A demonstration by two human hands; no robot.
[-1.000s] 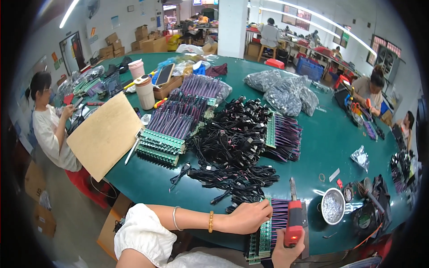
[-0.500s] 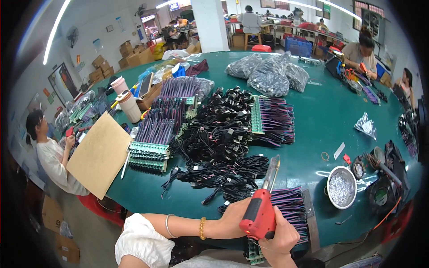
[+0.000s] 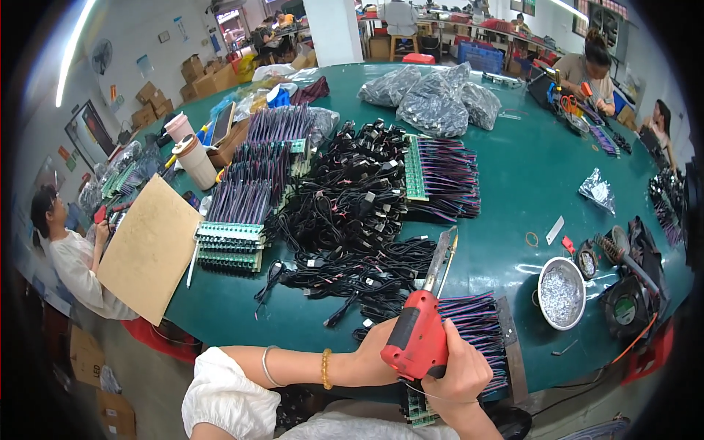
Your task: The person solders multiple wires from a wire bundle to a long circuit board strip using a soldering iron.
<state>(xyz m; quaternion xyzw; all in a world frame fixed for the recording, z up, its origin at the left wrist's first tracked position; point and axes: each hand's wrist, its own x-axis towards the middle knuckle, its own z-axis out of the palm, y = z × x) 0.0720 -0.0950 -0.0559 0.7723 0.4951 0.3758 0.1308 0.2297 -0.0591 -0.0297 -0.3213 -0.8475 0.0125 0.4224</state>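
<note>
Across green table [image 3: 506,235], gripping red soldering gun [image 3: 424,331] in curled right hand [image 3: 466,367], five o'clock; can't tell half-hidden left hand's [image 3: 372,356] grasp. Apparently mid-soldering; next, likely, lowering to wires [image 3: 478,330].

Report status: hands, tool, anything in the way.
Right hand gripping red soldering gun. Left hand partly hidden behind it, grip unclear. Purple wires partly blocked from view by right hand.

Walls [image 3: 132,40]: white; fan [image 3: 102,56] mounted left, above and beside a doorway [image 3: 94,136]. Pillar [image 3: 332,33]: white, beyond the green counter [image 3: 513,220]. Tube light [image 3: 73,55] overhead: lit. Cardboard boxes [image 3: 192,68] stacked by the left wall. Floor [image 3: 161,389]: grey. Wooden stool [image 3: 402,31]: beyond the counter's far edge.
</note>
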